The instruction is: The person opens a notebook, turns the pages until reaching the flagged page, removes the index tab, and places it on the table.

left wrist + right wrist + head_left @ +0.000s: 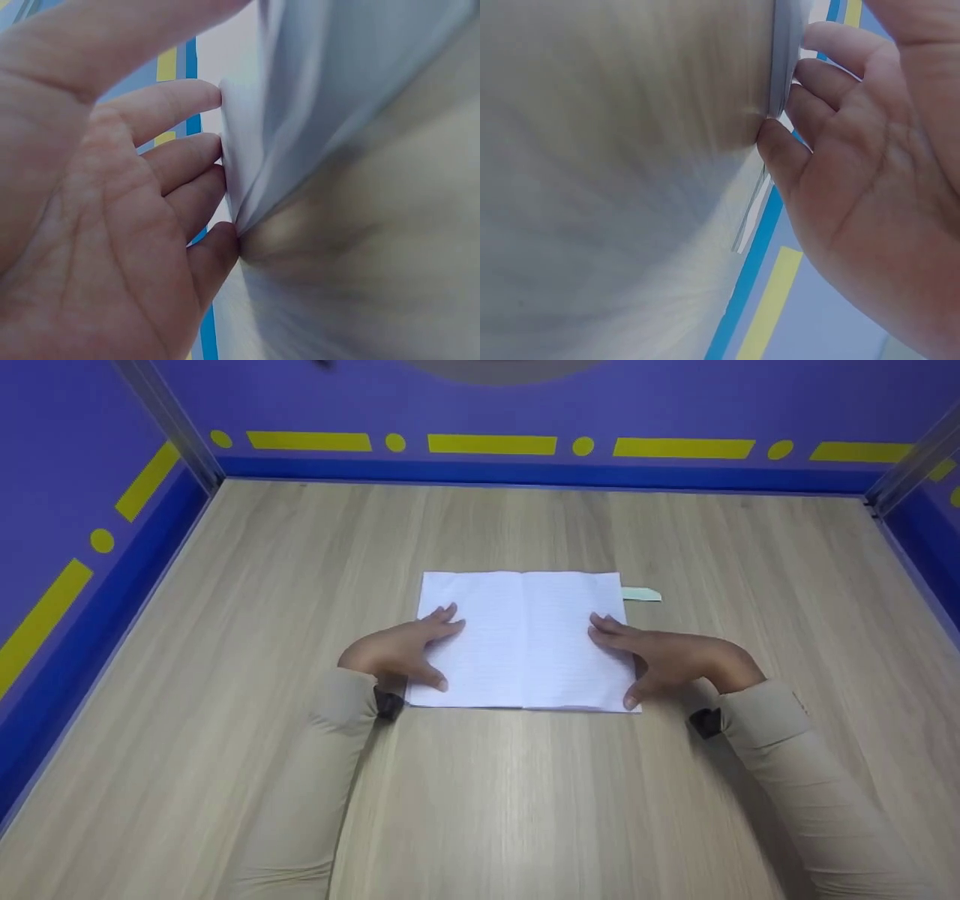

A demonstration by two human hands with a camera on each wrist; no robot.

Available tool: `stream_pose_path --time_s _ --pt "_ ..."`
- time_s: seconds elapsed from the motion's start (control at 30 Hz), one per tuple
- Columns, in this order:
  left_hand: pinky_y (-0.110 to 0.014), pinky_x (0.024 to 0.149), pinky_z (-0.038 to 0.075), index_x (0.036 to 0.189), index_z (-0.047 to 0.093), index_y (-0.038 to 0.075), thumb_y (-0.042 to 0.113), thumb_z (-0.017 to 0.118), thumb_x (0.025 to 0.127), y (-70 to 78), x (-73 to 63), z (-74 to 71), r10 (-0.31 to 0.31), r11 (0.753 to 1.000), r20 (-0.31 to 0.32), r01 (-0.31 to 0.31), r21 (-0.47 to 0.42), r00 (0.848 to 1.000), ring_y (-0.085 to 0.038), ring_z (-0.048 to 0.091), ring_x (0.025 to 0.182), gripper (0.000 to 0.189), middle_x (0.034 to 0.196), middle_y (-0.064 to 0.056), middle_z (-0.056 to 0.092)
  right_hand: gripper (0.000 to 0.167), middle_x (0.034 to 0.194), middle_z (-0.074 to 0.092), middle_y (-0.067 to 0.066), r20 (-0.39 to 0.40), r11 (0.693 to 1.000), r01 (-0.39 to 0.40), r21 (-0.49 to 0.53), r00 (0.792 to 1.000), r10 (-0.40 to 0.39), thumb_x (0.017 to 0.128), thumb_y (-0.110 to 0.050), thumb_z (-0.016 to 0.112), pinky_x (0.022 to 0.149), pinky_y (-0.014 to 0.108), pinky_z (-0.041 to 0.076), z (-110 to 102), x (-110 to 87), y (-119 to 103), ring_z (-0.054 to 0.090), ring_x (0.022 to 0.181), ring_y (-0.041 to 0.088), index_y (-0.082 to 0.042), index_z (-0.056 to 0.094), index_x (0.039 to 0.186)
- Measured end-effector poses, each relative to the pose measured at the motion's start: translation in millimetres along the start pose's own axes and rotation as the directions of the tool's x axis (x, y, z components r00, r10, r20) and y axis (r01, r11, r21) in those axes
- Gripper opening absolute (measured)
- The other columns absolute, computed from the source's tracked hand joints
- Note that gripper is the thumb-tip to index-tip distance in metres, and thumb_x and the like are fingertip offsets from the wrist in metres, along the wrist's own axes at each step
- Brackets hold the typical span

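Note:
An open notebook (525,637) with lined white pages lies flat in the middle of the wooden table (225,660). My left hand (409,649) rests on its left page with straight fingers and its thumb at the near edge. My right hand (652,656) lies the same way on the right page, fingers spread flat. In the left wrist view the fingertips (210,154) touch the page edge (244,150). The right wrist view shows the fingertips (810,97) against the notebook's stacked edge (781,60).
A small pale green slip (642,594) sticks out by the notebook's far right corner. Purple walls (75,472) with yellow dashes and dots enclose the table on the left, back and right. Beige sleeves (315,780) cover both forearms.

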State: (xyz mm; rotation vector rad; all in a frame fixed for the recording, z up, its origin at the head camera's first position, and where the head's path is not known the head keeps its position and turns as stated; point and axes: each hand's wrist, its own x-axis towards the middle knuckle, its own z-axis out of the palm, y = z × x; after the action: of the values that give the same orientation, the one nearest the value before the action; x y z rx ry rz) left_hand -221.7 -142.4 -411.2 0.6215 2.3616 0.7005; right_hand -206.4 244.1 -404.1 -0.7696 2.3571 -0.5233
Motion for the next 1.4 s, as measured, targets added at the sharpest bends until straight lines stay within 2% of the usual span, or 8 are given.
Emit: stream_pose_path --time_s 0.13,0.37,0.6,0.77,0.97,1.07,1.23,1.4 --pt "-0.039 0.122 0.005 0.154 0.019 0.014 0.017 0.079 0.078 -1.0 0.2 0.1 0.005 1.000 -0.001 -0.005 -0.008 1.000 -0.019 -0.007 0.150 0.096 0.163 0.000 -0.003 0.107 0.163 -0.001 0.007 -0.009 1.000 -0.003 0.010 1.000 0.003 0.072 -0.036 0.079 0.118 0.053 0.013 0 -1.2 -1 -0.002 0.150 0.029 -0.011 0.015 0.154" --pt "-0.038 0.122 0.005 0.154 0.020 0.014 0.017 0.079 0.078 -0.5 0.6 0.4 0.004 1.000 0.000 -0.004 0.004 1.000 -0.018 -0.007 0.150 0.096 0.163 0.000 -0.002 0.098 0.163 0.000 0.007 -0.014 0.998 0.000 0.057 1.000 0.001 0.080 -0.041 0.074 0.118 0.052 0.011 0 0.0 2 -0.002 0.150 0.028 -0.010 0.017 0.154" --pt "-0.039 0.122 0.006 0.154 0.020 0.014 0.017 0.079 0.078 0.8 3.3 0.5 -0.014 1.000 -0.006 0.014 0.019 1.000 -0.019 -0.005 0.150 0.096 0.163 -0.001 -0.003 0.092 0.163 0.001 0.008 -0.011 0.999 0.004 0.049 1.000 -0.003 0.086 -0.044 0.067 0.119 0.052 0.011 -2 2.9 5 -0.001 0.150 0.029 -0.008 0.017 0.153" --pt "-0.038 0.122 0.007 0.153 0.023 0.015 0.017 0.080 0.077 2.1 2.5 0.5 -0.017 0.999 -0.016 0.018 0.029 1.000 -0.018 -0.004 0.150 0.095 0.163 0.000 -0.001 0.090 0.163 0.001 0.009 -0.016 0.999 0.005 0.051 1.000 -0.004 0.087 -0.045 0.066 0.119 0.053 0.011 -1 3.0 4 -0.001 0.150 0.029 -0.008 0.016 0.153" --pt "-0.038 0.122 0.008 0.152 0.026 0.013 0.017 0.078 0.079 4.9 0.0 -1.2 0.008 1.000 -0.018 -0.008 0.008 1.000 -0.020 -0.003 0.150 0.090 0.163 -0.003 0.001 0.091 0.163 0.000 0.008 -0.014 0.999 -0.004 0.048 1.000 0.005 0.086 -0.047 0.065 0.119 0.052 0.011 0 3.1 4 -0.002 0.150 0.029 -0.010 0.016 0.154" --pt "-0.041 0.122 0.008 0.151 0.031 0.013 0.018 0.077 0.080 8.1 -0.6 -2.3 0.030 1.000 -0.042 -0.030 0.000 0.999 -0.022 -0.001 0.151 0.085 0.163 -0.006 0.005 0.091 0.163 0.001 0.008 -0.015 0.999 -0.006 0.051 1.000 0.007 0.086 -0.047 0.065 0.119 0.052 0.011 0 3.3 4 -0.001 0.150 0.029 -0.010 0.017 0.154" --pt "-0.042 0.122 0.007 0.147 0.040 0.013 0.023 0.075 0.083 18.4 -0.1 -1.7 0.089 0.996 -0.126 -0.085 0.032 0.988 -0.024 0.007 0.151 0.073 0.161 -0.007 0.018 0.090 0.163 0.001 0.009 -0.019 0.999 -0.001 0.048 1.000 0.002 0.087 -0.047 0.065 0.119 0.053 0.011 -1 3.7 5 -0.001 0.150 0.030 -0.009 0.017 0.153" --pt "-0.041 0.120 0.019 0.145 0.044 0.013 0.026 0.069 0.087 31.8 0.8 3.9 0.189 0.982 -0.222 -0.178 0.070 0.956 -0.024 0.023 0.147 0.064 0.157 -0.006 0.031 0.088 0.162 0.002 0.012 -0.027 0.998 0.016 0.054 1.000 -0.015 0.088 -0.044 0.064 0.118 0.054 0.011 -1 2.6 4 0.000 0.149 0.032 -0.007 0.018 0.153"
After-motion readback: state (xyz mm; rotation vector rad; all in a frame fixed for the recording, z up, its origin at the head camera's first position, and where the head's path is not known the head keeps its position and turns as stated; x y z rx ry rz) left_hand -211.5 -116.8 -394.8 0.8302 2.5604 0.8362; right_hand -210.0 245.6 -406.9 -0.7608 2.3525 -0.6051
